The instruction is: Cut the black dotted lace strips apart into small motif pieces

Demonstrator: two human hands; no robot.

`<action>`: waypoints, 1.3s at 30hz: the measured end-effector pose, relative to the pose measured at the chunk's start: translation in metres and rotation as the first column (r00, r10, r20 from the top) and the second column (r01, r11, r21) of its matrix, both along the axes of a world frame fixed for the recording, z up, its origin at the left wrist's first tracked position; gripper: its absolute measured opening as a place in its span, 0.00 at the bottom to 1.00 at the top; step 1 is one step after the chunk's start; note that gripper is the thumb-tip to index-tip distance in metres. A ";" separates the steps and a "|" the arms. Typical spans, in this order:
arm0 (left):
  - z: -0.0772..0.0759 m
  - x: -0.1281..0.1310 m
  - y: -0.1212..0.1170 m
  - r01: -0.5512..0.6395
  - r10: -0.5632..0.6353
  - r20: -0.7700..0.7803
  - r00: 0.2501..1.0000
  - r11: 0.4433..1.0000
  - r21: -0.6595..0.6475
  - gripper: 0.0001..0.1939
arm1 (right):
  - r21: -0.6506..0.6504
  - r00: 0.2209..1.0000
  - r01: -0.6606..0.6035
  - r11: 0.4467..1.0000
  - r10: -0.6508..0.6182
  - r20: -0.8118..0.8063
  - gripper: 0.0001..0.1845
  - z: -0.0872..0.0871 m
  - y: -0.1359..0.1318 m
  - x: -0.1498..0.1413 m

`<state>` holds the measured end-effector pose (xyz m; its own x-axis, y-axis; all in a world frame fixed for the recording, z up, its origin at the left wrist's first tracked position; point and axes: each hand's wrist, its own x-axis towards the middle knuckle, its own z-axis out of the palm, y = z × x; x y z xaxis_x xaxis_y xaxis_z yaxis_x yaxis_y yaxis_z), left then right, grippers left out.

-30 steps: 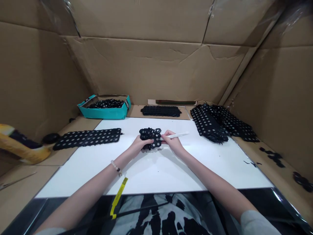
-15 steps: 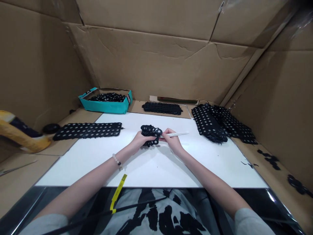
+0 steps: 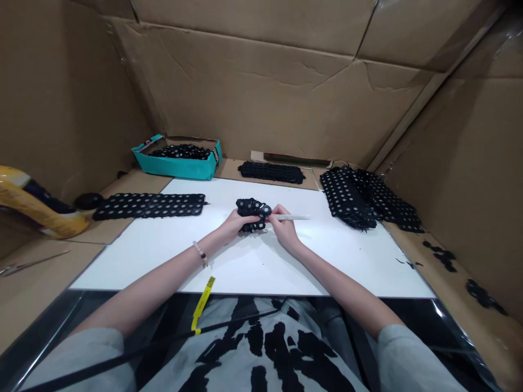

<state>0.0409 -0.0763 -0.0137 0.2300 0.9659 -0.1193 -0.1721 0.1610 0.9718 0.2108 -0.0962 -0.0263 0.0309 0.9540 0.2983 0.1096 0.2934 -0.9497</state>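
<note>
Bunched between my fingers at mid-board is a black fabric piece with pale dots [image 3: 250,208]. My left hand [image 3: 232,226] is closed on its left side, the thumb lying across the front. At the right edge of the fabric, my right hand [image 3: 285,231] pinches a slim white pen-like tool [image 3: 296,217]. The tool's rear end points right; its tip is hidden at the fabric. Both hands are held just above a white board [image 3: 261,267].
A dotted fabric strip [image 3: 151,206] lies left, a turquoise box [image 3: 177,167] of dotted pieces behind it. Dark strips [image 3: 272,172] lie at the back, dotted strips [image 3: 349,201] at right. A yellow bottle [image 3: 44,209] and scissors [image 3: 32,262] are far left. Cardboard walls [image 3: 253,92] enclose the surface.
The view has tilted slightly, so everything sits a little higher. The white tool now lies closer to level. Both hands keep their hold on the fabric and the tool.
</note>
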 end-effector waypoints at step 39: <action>0.036 -0.025 0.016 -0.117 0.399 -0.435 0.807 0.831 0.544 0.23 | -0.313 0.882 -0.229 0.922 0.061 -0.467 0.22 0.011 0.022 0.026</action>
<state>0.0154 -0.0605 0.0222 0.0033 0.9404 0.3401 0.4043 -0.3123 0.8597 0.2364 -0.0746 -0.0157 -0.0685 0.9954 -0.0667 -0.3608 -0.0870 -0.9286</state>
